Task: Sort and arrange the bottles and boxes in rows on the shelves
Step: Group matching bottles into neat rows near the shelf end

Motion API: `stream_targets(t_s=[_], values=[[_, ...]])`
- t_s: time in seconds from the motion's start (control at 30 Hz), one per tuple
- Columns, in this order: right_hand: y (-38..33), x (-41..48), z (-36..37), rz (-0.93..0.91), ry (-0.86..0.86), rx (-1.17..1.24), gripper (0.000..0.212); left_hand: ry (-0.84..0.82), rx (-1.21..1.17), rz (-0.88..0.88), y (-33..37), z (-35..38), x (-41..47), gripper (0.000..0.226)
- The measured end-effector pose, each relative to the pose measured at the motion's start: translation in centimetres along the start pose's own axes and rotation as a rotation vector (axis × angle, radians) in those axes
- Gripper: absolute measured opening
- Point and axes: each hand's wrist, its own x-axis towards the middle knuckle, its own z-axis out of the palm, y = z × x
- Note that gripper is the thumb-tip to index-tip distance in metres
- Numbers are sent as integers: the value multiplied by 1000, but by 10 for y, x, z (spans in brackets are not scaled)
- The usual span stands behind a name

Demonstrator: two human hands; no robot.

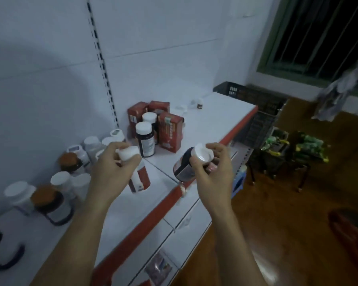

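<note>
a person's left hand [112, 170] grips a white-capped bottle [140, 178] with a red label by its cap, tilted just above the white shelf [207, 124]. the right hand [213, 174] curls round a dark bottle [184, 167] over the shelf's red front edge. red boxes [171, 132] and other bottles [91, 145] stand behind, near the back wall.

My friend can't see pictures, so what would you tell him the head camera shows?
A person holds a bottle in each hand at a white shelf: the left hand grips a red-labelled bottle by its white cap, the right hand grips a dark bottle with a white cap. Red boxes and more bottles stand behind, along the wall.
</note>
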Motion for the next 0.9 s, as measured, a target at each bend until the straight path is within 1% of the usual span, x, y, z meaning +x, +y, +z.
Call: stream_targets(t_s=[0.07, 0.13, 0.27, 0.37, 0.47, 0.53, 0.57, 0.67, 0.7, 0.73, 0.8, 0.9], values=[[13, 31, 19, -21, -110, -15, 37, 40, 92, -18, -2, 21, 9, 29], [33, 56, 36, -42, -234, -26, 37, 106, 143, -25, -9, 40, 17, 31], [65, 105, 54, -164, -437, -42, 38, 309, 163, -68, -16, 73, 43, 42], [80, 133, 48, -196, -555, 76, 36, 401, 122, -140, -8, 99, 48, 51], [96, 162, 41, -224, -623, 194, 24, 512, 119, -193, -3, 116, 47, 57], [113, 184, 40, -202, -676, 170, 20, 595, 161, -177, 0, 124, 39, 54], [124, 196, 39, -190, -717, 108, 20, 620, 187, -169, 4, 127, 35, 49], [161, 228, 38, -207, -892, -259, 19, 671, 273, -139, 19, 132, 32, 28], [169, 237, 38, -209, -929, -343, 16, 700, 292, -121, 25, 133, 37, 24], [172, 244, 39, -181, -954, -369, 14, 726, 303, -100, 31, 134, 44, 21], [170, 256, 39, -81, -1009, -344, 10, 739, 324, -69, 46, 139, 59, 15], [168, 268, 37, 17, -1054, -308, 11, 699, 345, -4, 70, 154, 83, 17]])
